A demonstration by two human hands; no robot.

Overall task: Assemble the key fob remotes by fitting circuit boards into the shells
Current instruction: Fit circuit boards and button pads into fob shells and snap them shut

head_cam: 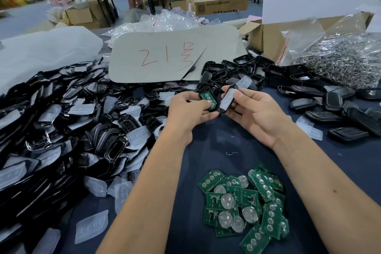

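Green circuit board (208,98) sat in the black shell (214,103) pinched by the left hand (188,109) at centre frame, right hand (252,110) pinching the other half (226,100); edges likely needed aligning before pressing.

Dark blue table (214,150). Left: heap of black shells (61,119) with clear button pads (90,226). Near edge: green circuit boards (245,202). Far side: marked card (165,55), carton (288,33), bagged metal rings (340,62).
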